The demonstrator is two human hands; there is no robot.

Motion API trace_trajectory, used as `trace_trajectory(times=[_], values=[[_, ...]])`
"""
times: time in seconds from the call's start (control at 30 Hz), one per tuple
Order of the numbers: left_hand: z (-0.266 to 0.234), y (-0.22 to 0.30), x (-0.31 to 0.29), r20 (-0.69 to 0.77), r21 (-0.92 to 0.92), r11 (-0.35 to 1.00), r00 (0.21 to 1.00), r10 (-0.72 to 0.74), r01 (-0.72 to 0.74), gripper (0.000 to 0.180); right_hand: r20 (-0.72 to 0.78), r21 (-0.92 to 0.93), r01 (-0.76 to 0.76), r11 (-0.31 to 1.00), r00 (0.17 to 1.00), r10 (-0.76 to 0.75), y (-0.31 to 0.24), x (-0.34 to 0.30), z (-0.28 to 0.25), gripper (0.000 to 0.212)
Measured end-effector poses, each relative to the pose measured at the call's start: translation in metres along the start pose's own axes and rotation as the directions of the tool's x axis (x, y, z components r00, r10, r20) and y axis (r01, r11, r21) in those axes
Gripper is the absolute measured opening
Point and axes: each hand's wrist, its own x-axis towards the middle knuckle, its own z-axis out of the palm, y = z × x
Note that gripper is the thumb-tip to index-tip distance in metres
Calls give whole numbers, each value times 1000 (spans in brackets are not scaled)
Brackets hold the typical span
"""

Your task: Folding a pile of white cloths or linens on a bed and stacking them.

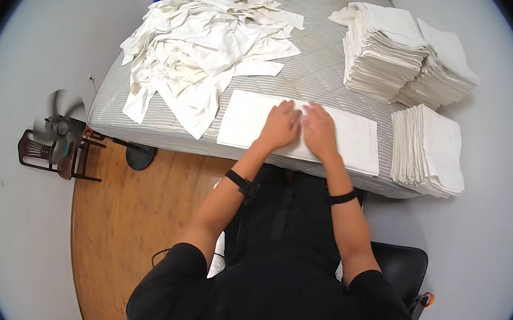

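A long white cloth (243, 120), folded into a flat strip, lies along the near edge of the mattress. My left hand (281, 125) rests palm down on its middle, fingers stretched forward and slightly bent. Close beside it, my right hand (320, 132) presses on the same cloth, also with fingers extended. The hands almost touch at the fingertips, and neither grips anything. To the left spreads a loose heap of crumpled white cloths (200, 41). On the right stands a neat stack of folded cloths (429, 150), near the end of the strip.
Two taller stacks of folded cloths (383, 54) stand at the far right of the striped mattress (313, 66), by the wall. A fan (60, 127) and a dark wooden chair (35, 155) are at left. A black seat (398, 268) is behind me at right.
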Motion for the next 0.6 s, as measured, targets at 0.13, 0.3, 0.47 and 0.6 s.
trace_trajectory(times=[0.13,0.3,0.47,0.6], values=[[-11,13,-13,171,460,888,984,-59,-27,49,254,-414,-83,907,946,203,43,-26,-10,50],[-94,-70,-54,-39,483,850,975,-217,208,52,19,-576,-370,729,885,465,144,-76,-97,53],[-105,-92,-58,-132,238,939,966,-221,248,48,-66,-459,-419,783,895,440,134,-92,-136,44],[-111,-106,-42,-239,351,891,948,-211,287,47,-116,-196,-787,585,611,783,116,-76,-136,41]])
